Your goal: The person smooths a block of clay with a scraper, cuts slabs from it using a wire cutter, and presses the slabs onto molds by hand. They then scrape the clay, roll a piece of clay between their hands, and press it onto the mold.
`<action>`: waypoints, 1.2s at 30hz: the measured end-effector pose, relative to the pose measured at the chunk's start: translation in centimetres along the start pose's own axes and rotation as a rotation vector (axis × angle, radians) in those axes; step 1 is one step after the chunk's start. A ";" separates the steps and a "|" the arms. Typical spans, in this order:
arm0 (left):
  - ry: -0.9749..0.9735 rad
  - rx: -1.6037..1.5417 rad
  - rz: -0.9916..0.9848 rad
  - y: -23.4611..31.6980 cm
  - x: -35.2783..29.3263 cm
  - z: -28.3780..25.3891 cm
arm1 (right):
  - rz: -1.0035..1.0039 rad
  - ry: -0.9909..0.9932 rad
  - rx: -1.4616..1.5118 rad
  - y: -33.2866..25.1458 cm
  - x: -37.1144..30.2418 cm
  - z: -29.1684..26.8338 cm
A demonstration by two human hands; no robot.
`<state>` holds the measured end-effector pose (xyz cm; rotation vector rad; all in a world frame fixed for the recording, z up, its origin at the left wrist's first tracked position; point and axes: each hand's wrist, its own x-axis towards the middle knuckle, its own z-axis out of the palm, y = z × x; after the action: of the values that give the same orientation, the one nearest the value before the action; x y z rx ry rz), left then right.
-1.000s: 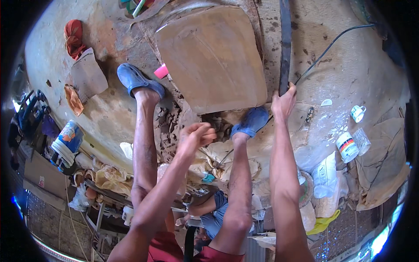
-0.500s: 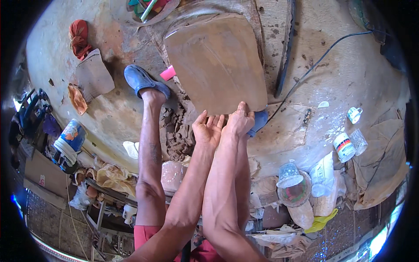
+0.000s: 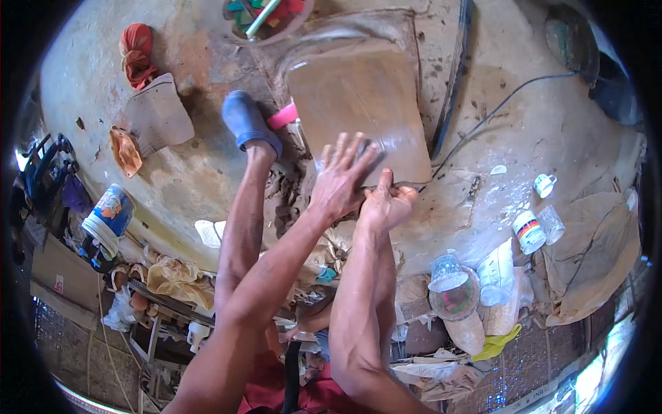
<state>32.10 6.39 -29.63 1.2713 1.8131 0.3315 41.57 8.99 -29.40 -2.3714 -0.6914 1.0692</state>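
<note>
A smooth, damp-looking brown clay slab [image 3: 358, 96] with rounded corners lies in front of me on a brown cloth [image 3: 331, 29]. My left hand [image 3: 341, 178] rests on the slab near its close edge, palm down with the fingers spread. Just to its right, my right hand [image 3: 387, 205] grips the near edge, thumb on top and the other fingers curled, partly hidden under it. A pink strip [image 3: 283, 116] sticks out beside the slab's left edge.
My foot in a blue clog [image 3: 248, 121] stands left of the slab, near dark clay lumps [image 3: 288, 200]. A tub of coloured pieces [image 3: 296, 24] sits beyond. To the right are a dark bar [image 3: 453, 76], a cable [image 3: 496, 103], a cup [image 3: 544, 185] and plastic containers [image 3: 529, 231].
My left hand has gone from palm up at the near edge to palm down on top of the slab. The slab looks lower and farther from me, and the view has shifted.
</note>
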 end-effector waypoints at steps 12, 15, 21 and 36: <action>-0.299 -0.282 0.073 4.0 -2.2 -16.7 | -0.380 -0.023 0.118 -12.3 -10.2 -1.2; -0.294 -0.264 0.043 6.2 -5.3 -23.9 | -0.335 -0.181 0.318 -14.7 -14.1 -3.4; -0.367 -0.622 0.037 8.5 -14.9 -35.6 | 0.142 -0.243 0.360 -0.7 -18.8 -1.0; 0.157 -1.269 -0.598 -4.5 -33.3 -45.1 | -0.166 -1.137 0.164 -9.9 -26.5 -1.7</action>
<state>-2.26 -12.89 10.47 -0.1743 1.4955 1.0221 25.14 0.39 -8.00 -1.3610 -1.0543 2.2618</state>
